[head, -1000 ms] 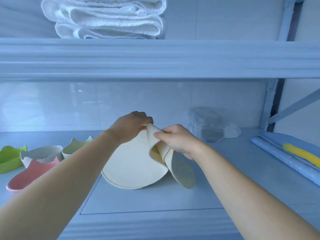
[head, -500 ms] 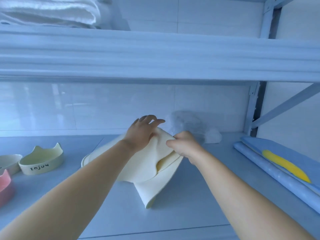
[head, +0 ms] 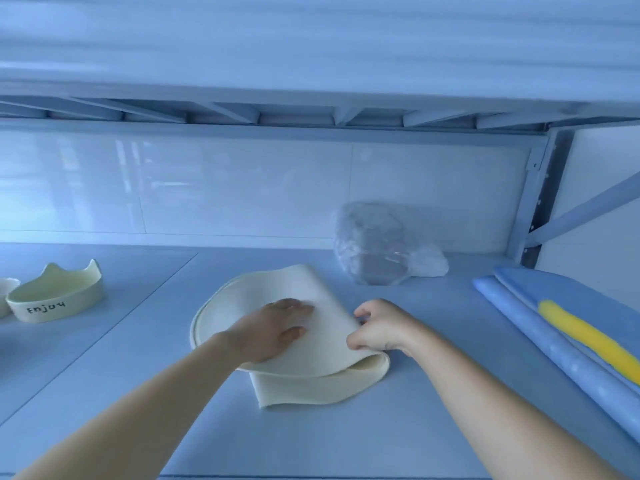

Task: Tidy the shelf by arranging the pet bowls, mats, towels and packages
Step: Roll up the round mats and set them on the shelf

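A cream round mat (head: pixel 311 382) lies folded over on the blue shelf (head: pixel 415 427) in the middle. My left hand (head: pixel 273 332) presses flat on its top layer with straight fingers. My right hand (head: pixel 375 329) sits at the fold on the mat's right edge, fingers curled, thumb and fingers pinching the folded edge. A cream cat-ear bowl (head: pixel 57 294) marked "Enjoy" stands at the left, with the rim of a white bowl (head: pixel 7 292) beside it at the frame's edge.
A clear plastic package (head: pixel 377 244) with grey contents leans against the white back wall. Folded blue mats with a yellow stripe (head: pixel 568 327) lie at the right. The upper shelf's underside (head: pixel 311 112) hangs close above. A shelf post (head: pixel 536 202) stands at the right.
The mat came down from being held up and now lies folded on the shelf. My left hand went from gripping its edge to pressing flat on top. The view tilted down; the towels left sight.
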Tool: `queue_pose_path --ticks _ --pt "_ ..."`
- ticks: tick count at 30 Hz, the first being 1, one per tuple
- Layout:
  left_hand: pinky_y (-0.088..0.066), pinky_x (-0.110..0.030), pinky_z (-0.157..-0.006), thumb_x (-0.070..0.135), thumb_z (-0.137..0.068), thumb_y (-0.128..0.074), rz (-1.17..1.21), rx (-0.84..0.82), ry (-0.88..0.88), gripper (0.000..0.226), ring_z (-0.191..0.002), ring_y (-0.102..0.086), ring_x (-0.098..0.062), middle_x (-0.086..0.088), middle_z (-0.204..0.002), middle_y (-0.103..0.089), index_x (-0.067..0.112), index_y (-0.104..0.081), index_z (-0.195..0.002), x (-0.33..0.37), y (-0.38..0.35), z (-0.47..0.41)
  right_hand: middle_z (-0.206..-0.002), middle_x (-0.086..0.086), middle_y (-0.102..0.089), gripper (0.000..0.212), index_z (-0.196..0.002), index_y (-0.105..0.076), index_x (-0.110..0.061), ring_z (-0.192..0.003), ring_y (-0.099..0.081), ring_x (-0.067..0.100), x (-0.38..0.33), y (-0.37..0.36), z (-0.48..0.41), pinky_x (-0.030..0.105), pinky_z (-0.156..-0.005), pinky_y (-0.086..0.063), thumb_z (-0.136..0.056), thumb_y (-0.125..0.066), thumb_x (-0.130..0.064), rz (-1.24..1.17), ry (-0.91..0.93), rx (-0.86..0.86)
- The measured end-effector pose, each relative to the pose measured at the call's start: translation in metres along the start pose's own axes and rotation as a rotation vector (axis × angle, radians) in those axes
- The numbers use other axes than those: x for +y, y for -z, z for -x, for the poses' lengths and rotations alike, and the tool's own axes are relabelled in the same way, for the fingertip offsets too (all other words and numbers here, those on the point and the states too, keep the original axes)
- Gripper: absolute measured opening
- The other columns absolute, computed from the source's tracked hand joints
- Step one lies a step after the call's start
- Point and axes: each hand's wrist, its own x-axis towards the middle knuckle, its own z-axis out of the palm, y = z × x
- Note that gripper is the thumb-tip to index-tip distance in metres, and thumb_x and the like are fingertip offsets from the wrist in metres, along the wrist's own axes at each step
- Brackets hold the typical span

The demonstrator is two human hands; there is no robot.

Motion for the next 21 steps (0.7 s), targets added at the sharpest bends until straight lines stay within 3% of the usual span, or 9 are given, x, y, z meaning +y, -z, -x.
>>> queue_pose_path --ticks 2,3,5,7,9,12,17,19,21 --pt "-0.023 -0.026 -0.110 0.041 -0.097 -0.034 0.037 0.049 0.035 0.047 -0.136 -0.030 -0.012 0.009 -0.151 -0.025 0.032 -0.028 -0.143 0.004 0.006 0.008 -0.086 -0.005 -0.049 0.041 -0.095 -0.050 -0.025 -0.073 -0.048 0.015 0.000 0.004 -0.003 0.025 -0.064 -0.037 -0.056 -0.062 -0.022 0.000 0.050 -0.038" --pt "-0.023 -0.025 -0.110 0.044 -0.096 -0.035 0.046 0.060 0.047 0.048 -0.135 -0.030 -0.011 0.009 -0.150 -0.027 0.031 -0.030 -0.142 0.004 0.009 0.012 -0.105 -0.005 -0.052 0.052 -0.113 -0.050 -0.027 -0.091 -0.054 0.012 0.001 0.007 -0.004 0.024 -0.075 -0.042 -0.063 -0.065 -0.023 0.028 0.099 -0.051" --pt "-0.024 -0.022 -0.109 0.061 -0.086 -0.035 0.068 0.036 0.066 0.061 -0.133 -0.033 -0.008 0.011 -0.148 -0.030 0.032 -0.034 -0.139 0.002 0.014 0.022 -0.140 -0.013 -0.038 0.069 -0.135 -0.041 -0.031 -0.124 -0.042 0.007 0.001 0.011 -0.001 0.021 -0.098 -0.036 -0.073 -0.071 -0.032 0.113 0.245 -0.080" --pt "-0.031 -0.020 -0.101 0.077 -0.066 -0.031 0.118 0.001 0.091 0.081 -0.122 -0.042 -0.005 0.017 -0.143 -0.033 0.036 -0.037 -0.136 -0.001 0.016 0.034 -0.146 -0.023 -0.026 0.072 -0.136 -0.042 -0.035 -0.133 -0.031 -0.001 0.003 0.013 0.003 0.020 -0.106 -0.028 -0.072 -0.075 -0.043 0.136 0.365 -0.143" --pt "-0.033 -0.017 -0.094 0.080 -0.060 -0.040 0.190 -0.010 0.101 0.083 -0.116 -0.042 -0.002 0.022 -0.141 -0.031 0.042 -0.038 -0.134 -0.001 0.017 0.045 -0.146 -0.029 -0.024 0.076 -0.134 -0.046 -0.037 -0.134 -0.027 -0.006 0.005 0.013 0.006 0.020 -0.109 -0.025 -0.066 -0.078 -0.048 0.173 0.426 -0.200" --pt "-0.031 -0.019 -0.100 0.077 -0.061 -0.051 0.212 0.009 0.101 0.078 -0.126 -0.035 0.000 0.023 -0.142 -0.031 0.045 -0.040 -0.132 0.002 0.016 0.056 -0.145 -0.030 -0.027 0.072 -0.130 -0.050 -0.037 -0.132 -0.029 -0.008 0.006 0.007 0.006 0.017 -0.108 -0.025 -0.065 -0.080 -0.043 0.268 0.488 -0.204" --pt "-0.030 -0.019 -0.101 0.078 -0.060 -0.053 0.230 0.053 0.128 0.078 -0.127 -0.034 0.002 0.022 -0.140 -0.035 0.044 -0.045 -0.129 0.009 0.015 0.065 -0.132 -0.020 -0.052 0.026 -0.102 -0.071 -0.035 -0.119 -0.048 -0.004 0.007 -0.004 0.002 0.020 -0.102 -0.035 -0.078 -0.069 -0.045 0.134 0.511 -0.048" --pt "-0.031 -0.017 -0.099 0.070 -0.067 -0.052 0.223 0.114 0.121 0.066 -0.125 -0.038 0.001 0.020 -0.139 -0.039 0.043 -0.048 -0.127 0.011 0.017 0.067 -0.120 -0.008 -0.064 0.031 -0.090 -0.072 -0.019 -0.103 -0.060 0.007 0.008 -0.004 0.003 0.026 -0.092 -0.046 -0.082 -0.062 -0.047 0.147 0.528 0.016" --pt "-0.031 -0.017 -0.099 0.059 -0.071 -0.048 0.154 0.145 0.095 0.058 -0.125 -0.039 -0.001 0.018 -0.136 -0.043 0.040 -0.049 -0.127 0.012 0.021 0.068 -0.080 0.005 -0.067 0.042 -0.073 -0.060 -0.004 -0.068 -0.057 0.019 0.011 -0.002 0.004 0.032 -0.068 -0.046 -0.087 -0.057 -0.044 0.180 0.578 0.098"
